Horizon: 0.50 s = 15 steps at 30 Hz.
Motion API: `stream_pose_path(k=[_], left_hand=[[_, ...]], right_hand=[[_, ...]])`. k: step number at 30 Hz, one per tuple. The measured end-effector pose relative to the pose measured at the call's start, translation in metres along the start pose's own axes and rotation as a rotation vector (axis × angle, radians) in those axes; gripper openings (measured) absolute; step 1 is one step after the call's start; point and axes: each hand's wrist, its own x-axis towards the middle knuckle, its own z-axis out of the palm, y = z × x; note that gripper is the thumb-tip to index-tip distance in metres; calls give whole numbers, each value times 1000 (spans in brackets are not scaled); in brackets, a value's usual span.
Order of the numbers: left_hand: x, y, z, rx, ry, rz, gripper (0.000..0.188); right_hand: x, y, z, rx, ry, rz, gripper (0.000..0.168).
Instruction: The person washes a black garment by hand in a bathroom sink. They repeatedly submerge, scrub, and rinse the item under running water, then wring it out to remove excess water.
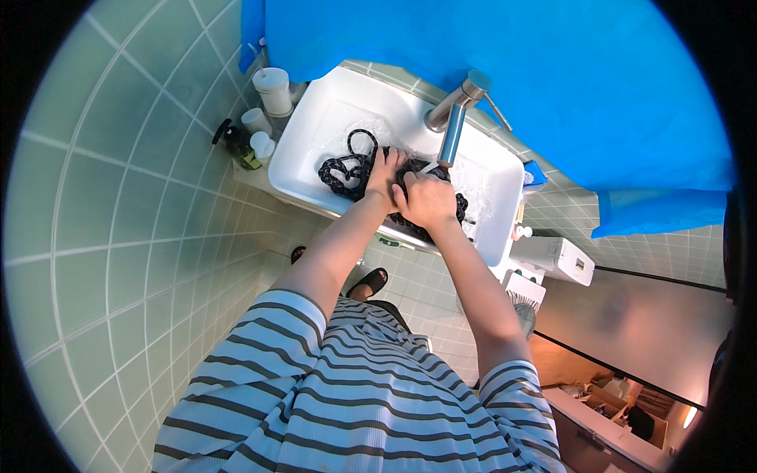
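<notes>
A bundle of black flecked cord lies in the white sink basin, with one loop standing out at its far left. My left hand presses on the bundle and holds it, fingers pointing away from me. Beside it, my right hand is curled over the same bundle, its thumb next to the left hand. Water streams onto the cord from the metal faucet just above my right hand. Both palms and the cord beneath them are hidden.
A dark pump bottle, a white lidded container and smaller white containers stand left of the basin. Blue sheeting covers the wall behind. Green tiles line the left wall. A white box-shaped container is at the right.
</notes>
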Motion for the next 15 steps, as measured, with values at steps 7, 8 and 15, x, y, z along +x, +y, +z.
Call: stream_pose_path(k=[7, 8, 15], left_hand=[[14, -8, 14, -296, 129, 29, 63], [15, -10, 15, -322, 151, 33, 63], [17, -21, 8, -398, 187, 80, 83]], right_hand=[[26, 24, 27, 159, -23, 246, 30], [30, 31, 34, 240, -12, 317, 28], [42, 98, 91, 757, 107, 337, 21]])
